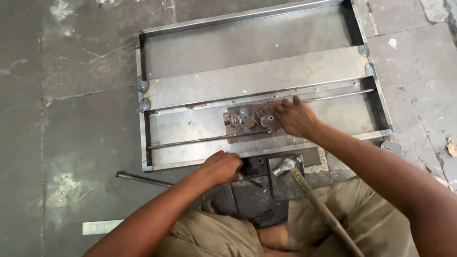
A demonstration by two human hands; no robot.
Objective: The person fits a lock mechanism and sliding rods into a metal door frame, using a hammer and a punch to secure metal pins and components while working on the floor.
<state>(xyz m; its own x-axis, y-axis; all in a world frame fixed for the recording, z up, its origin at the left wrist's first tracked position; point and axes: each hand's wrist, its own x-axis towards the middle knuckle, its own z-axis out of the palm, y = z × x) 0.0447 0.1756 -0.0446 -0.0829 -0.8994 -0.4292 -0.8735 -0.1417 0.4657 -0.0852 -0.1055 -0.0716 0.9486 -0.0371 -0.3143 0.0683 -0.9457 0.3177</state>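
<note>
While the fingers of my right hand lie spread on the rusty lock mechanism at mid-frame, my left hand is closed on a small dark tool I can't make out, at the near edge of the grey metal door panel on the floor. The mechanism already sits seated against its long rod, though I can't tell whether it's fastened. The hammer rests untouched below, across my lap.

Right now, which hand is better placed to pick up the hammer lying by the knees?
Probably the left hand. It rests at the near edge of the metal frame, close beside the hammer, though it seems closed on something small. The right hand is farther off, pressing on the lock mechanism.
</note>
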